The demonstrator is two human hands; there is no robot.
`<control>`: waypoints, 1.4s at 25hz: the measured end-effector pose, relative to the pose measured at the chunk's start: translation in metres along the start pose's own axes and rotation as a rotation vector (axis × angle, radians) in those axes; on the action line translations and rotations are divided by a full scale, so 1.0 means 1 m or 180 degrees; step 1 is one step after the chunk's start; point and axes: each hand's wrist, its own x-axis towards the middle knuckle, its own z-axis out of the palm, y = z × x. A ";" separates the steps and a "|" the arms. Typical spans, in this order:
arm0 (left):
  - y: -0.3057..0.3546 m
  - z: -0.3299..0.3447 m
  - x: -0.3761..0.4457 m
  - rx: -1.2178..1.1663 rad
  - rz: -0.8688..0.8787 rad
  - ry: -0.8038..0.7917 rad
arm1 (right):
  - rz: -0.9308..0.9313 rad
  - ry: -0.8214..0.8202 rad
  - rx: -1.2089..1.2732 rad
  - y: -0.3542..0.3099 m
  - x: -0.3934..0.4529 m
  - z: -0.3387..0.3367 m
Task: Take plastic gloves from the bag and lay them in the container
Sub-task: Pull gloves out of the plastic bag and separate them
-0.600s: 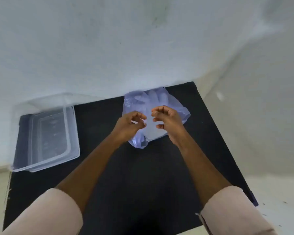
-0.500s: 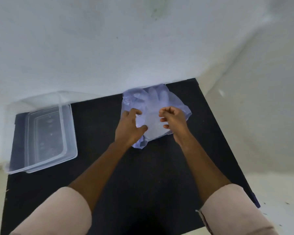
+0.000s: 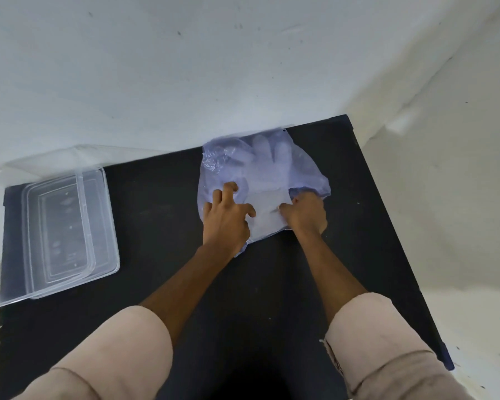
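Observation:
A crumpled bluish plastic bag [image 3: 223, 160] lies at the far middle of the black table [image 3: 162, 215]. Pale plastic gloves [image 3: 267, 160] show through it, fingers pointing away from me. My left hand [image 3: 225, 219] presses flat on the bag's near left part, fingers spread. My right hand [image 3: 306, 212] rests on the bag's near right side, fingers curled onto the plastic at the glove cuffs; whether it pinches a glove or only the bag cannot be told. A clear rectangular container [image 3: 98, 215] sits at the far left of the table, nothing visible inside it.
White walls close off the table at the back and on the right. A clear lid [image 3: 49, 157] seems to lean behind the container against the wall. The table's right edge [image 3: 399, 241] runs diagonally towards me.
Both hands came down from hovering above the bag onto it. The left hand opened flat on the bag. The right hand lowered to the bag's near right side.

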 end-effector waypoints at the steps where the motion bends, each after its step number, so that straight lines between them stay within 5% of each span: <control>1: -0.001 0.000 0.000 0.0081 -0.0044 -0.0224 | 0.0053 -0.0014 0.0178 -0.003 0.001 -0.004; 4: 0.000 -0.003 0.004 0.0007 -0.0240 -0.0511 | 0.0104 -0.0023 0.1148 -0.010 -0.001 -0.006; 7: 0.002 -0.008 0.010 -0.0410 -0.0451 -0.0477 | 0.0878 -0.0472 0.3759 -0.018 -0.010 0.000; 9: 0.004 -0.010 0.013 -0.0628 -0.0452 -0.0379 | 0.1323 -0.0824 0.4828 -0.019 -0.022 0.014; 17: -0.002 -0.014 0.015 -0.0548 -0.0338 -0.0406 | 0.1635 -0.0259 0.3943 -0.030 -0.031 0.049; 24: -0.017 -0.014 0.001 -0.0557 -0.0185 -0.0387 | 0.1814 -0.0046 0.4850 -0.001 -0.090 0.013; 29: -0.033 -0.023 -0.079 -0.1058 -0.0056 0.0560 | 0.1792 0.0012 0.5070 0.018 -0.169 0.014; 32: -0.041 -0.023 -0.170 -0.2533 -0.0711 0.0857 | 0.1799 0.0103 0.5057 0.025 -0.224 0.029; 35: -0.046 -0.010 -0.240 -0.3987 -0.2378 -0.0253 | 0.1810 0.0232 0.4956 0.030 -0.276 0.054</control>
